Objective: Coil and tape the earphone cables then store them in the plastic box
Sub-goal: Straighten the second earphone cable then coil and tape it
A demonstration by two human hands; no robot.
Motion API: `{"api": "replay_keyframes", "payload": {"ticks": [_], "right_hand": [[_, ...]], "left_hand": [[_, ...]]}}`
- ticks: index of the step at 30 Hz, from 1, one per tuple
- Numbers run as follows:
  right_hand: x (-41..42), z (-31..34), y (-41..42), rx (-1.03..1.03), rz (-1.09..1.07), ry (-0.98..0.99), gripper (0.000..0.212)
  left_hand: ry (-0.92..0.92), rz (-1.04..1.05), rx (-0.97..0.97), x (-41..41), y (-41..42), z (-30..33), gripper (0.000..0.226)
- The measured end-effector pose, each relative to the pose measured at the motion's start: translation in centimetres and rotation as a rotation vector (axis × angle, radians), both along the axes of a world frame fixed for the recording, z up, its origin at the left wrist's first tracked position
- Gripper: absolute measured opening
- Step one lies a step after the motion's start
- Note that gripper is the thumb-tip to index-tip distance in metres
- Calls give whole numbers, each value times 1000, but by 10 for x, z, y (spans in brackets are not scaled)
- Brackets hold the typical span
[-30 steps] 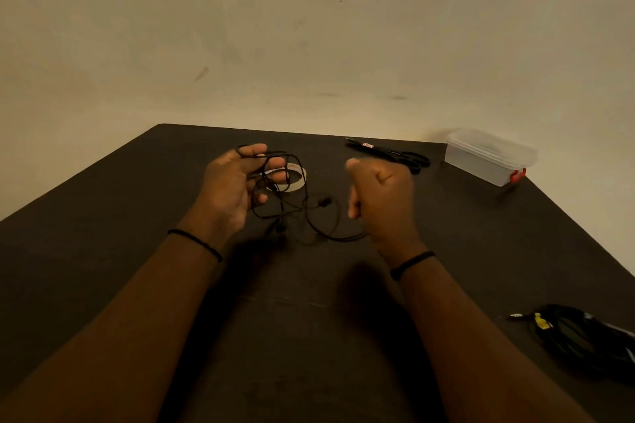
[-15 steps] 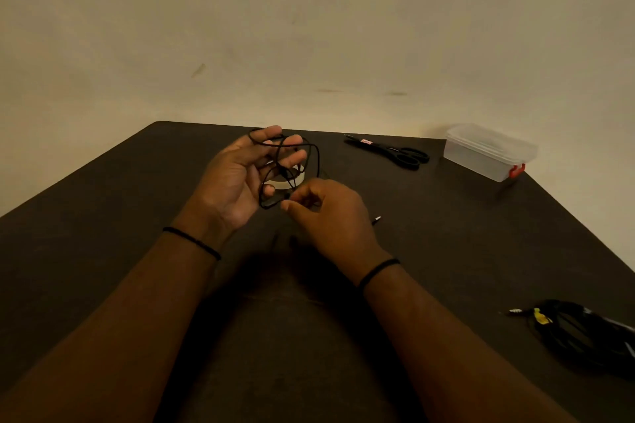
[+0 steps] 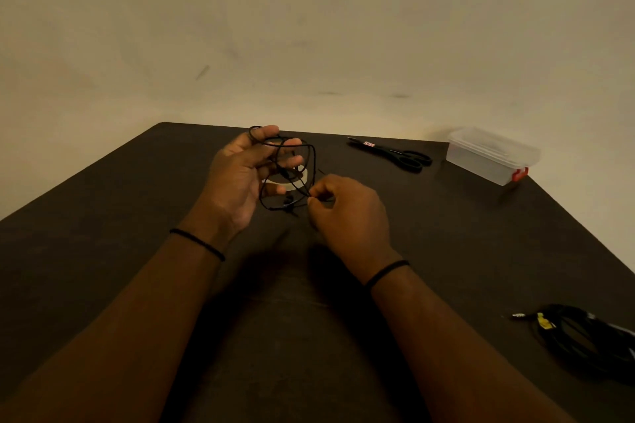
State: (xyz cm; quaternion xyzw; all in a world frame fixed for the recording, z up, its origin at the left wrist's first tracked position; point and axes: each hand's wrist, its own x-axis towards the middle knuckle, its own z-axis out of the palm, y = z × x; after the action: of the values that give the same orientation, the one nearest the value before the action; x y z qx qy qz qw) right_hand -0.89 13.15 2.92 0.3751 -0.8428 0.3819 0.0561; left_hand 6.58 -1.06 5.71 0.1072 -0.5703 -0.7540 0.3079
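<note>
Left grip (image 3: pixel 240 178) loops earphone cable (image 3: pixel 292 175); plastic box (image 3: pixel 491 154) lidded.

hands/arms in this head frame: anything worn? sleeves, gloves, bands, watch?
Both forearms are bare as far as the frame shows: no sleeves, no gloves. The left hand and right hand each have a thin black band at the wrist, left, right. No watch or rings visible.

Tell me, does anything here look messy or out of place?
Nothing stands out. The earphone cable hangs in loose, uneven loops around the left hand, but it is mid-coiling. The scissors and the closed plastic box lie tidily.
</note>
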Motion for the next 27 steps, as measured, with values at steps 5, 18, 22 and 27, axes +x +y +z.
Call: {"api": "replay_keyframes", "payload": {"ticks": [5, 18, 22, 27], "right_hand": [[-2, 3, 3, 44, -45, 94, 10], [-3, -1, -3, -171, -166, 90, 4], [-2, -1, -5, -465, -128, -264, 16], [-3, -2, -9, -570, 7, -471, 18]], "left_hand": [[-83, 190, -277, -6, 0, -6, 30], [-68, -27, -548, -3, 15, -4, 35], [-140, -29, -660, -5, 15, -6, 46], [-191, -1, -748, -6, 12, -10, 50]]}}
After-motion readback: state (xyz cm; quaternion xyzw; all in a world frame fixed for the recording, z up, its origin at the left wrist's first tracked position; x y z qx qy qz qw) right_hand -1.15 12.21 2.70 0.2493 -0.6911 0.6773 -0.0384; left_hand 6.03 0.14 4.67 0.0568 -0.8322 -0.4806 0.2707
